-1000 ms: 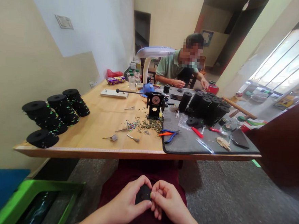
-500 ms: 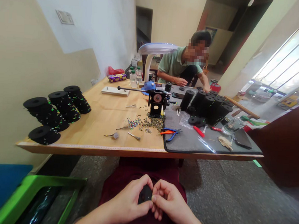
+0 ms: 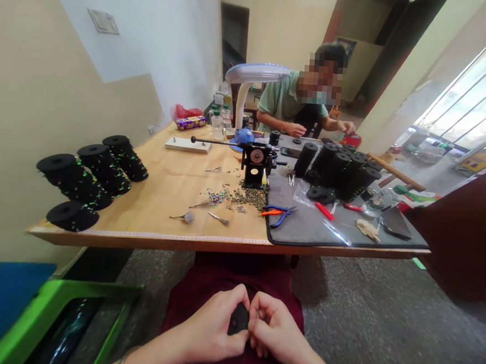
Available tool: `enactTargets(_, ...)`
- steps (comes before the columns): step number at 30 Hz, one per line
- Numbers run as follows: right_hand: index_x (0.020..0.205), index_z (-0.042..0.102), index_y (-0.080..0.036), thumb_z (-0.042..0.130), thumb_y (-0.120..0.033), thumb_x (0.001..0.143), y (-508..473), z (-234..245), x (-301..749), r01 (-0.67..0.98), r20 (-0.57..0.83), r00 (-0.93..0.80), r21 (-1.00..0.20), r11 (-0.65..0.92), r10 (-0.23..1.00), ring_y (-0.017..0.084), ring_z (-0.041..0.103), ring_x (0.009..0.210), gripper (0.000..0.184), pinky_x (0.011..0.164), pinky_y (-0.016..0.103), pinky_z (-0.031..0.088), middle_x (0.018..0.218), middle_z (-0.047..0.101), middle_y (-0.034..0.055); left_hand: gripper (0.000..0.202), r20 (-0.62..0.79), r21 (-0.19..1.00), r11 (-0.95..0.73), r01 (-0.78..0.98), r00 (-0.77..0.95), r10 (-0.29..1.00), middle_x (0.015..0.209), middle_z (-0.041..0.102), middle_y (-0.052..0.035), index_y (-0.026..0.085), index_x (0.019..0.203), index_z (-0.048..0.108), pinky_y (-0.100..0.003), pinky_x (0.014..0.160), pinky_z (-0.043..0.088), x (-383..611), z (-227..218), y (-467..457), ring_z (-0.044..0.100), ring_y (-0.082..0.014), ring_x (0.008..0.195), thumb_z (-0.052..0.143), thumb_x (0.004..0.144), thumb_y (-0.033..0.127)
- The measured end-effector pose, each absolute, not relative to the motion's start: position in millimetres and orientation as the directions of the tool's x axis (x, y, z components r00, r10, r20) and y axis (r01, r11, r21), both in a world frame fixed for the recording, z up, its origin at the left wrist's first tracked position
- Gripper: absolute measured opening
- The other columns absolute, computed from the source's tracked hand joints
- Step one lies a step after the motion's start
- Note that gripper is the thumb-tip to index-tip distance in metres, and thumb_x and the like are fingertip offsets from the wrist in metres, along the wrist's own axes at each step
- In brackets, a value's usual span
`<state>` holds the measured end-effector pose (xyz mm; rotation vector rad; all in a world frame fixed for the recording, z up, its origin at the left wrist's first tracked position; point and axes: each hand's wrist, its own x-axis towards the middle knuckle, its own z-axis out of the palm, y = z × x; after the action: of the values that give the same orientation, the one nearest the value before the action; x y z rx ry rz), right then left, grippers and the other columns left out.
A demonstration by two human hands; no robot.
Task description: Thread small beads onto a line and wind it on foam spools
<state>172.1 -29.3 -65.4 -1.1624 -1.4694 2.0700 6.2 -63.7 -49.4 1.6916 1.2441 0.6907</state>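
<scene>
Over my lap, my left hand (image 3: 220, 324) is closed round a small black foam spool (image 3: 238, 319), its thumb below and fingers above. Against the spool's right edge, my right hand (image 3: 272, 321) pinches with thumb and forefinger. Whatever lies between those fingertips is too small to make out, and the spool's far side is hidden by the hands. Several black foam spools (image 3: 97, 158) with bright bits round their sides stand stacked at the table's left.
Ahead is the wooden table (image 3: 141, 213) with a black winding device (image 3: 254, 166), loose small beads (image 3: 250, 196) and blue-orange pliers (image 3: 280, 213). More black spools (image 3: 344, 169) stand on a grey mat (image 3: 298, 230). A co-worker (image 3: 281, 104) sits opposite. A green stool (image 3: 29, 317) stands left.
My hands stay together at the spool, with slight finger movement. The co-worker's one hand has lifted from the stacked spools and moved outward to the right. The view has shifted slightly.
</scene>
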Motion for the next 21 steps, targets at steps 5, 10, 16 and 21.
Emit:
enactTargets(5, 0.069, 0.046, -0.02, 0.046, -0.018, 0.059, -33, -71, 172, 0.161, -0.43, -0.594, -0.892, -0.423, 0.68, 0.004, 0.042, 0.028, 0.009, 0.029, 0.011, 0.03, 0.044, 0.056, -0.008, 0.02, -0.06, 0.898, -0.105, 0.427, 0.356, 0.932, 0.069, 0.056, 0.0048, 0.021, 0.079, 0.047, -0.02, 0.055, 0.036, 6, -51, -64, 0.048, -0.0112, 0.059, 0.056, 0.065, 0.011)
enactTargets(10, 0.07, 0.046, -0.019, 0.048, -0.02, 0.061, -33, -75, 174, 0.14, -0.423, -0.601, -0.891, -0.432, 0.678, 0.004, 0.044, 0.029, 0.008, 0.03, 0.011, 0.032, 0.045, 0.056, -0.0077, 0.019, -0.073, 0.895, -0.094, 0.435, 0.35, 0.934, 0.067, 0.054, 0.0051, 0.021, 0.078, 0.046, -0.021, 0.055, 0.035, 6, -51, -64, 0.047, -0.0117, 0.06, 0.056, 0.065, 0.013)
enactTargets(16, 0.07, 0.045, -0.019, 0.051, -0.022, 0.064, -35, -77, 174, 0.113, -0.417, -0.592, -0.89, -0.441, 0.69, 0.005, 0.045, 0.029, 0.008, 0.029, 0.011, 0.032, 0.045, 0.057, -0.0071, 0.021, -0.071, 0.896, -0.087, 0.434, 0.335, 0.939, 0.066, 0.051, 0.0059, 0.022, 0.078, 0.044, -0.021, 0.054, 0.033, 6, -54, -65, 0.045, -0.0114, 0.059, 0.056, 0.064, 0.012)
enactTargets(21, 0.071, 0.045, -0.019, 0.056, -0.026, 0.069, -35, -75, 174, 0.104, -0.408, -0.593, -0.893, -0.437, 0.694, 0.005, 0.045, 0.029, 0.013, 0.03, 0.012, 0.033, 0.046, 0.057, -0.0066, 0.02, -0.083, 0.898, -0.073, 0.434, 0.331, 0.94, 0.065, 0.05, 0.0062, 0.022, 0.078, 0.043, -0.021, 0.054, 0.033, 7, -52, -65, 0.043, -0.0114, 0.058, 0.056, 0.064, 0.013)
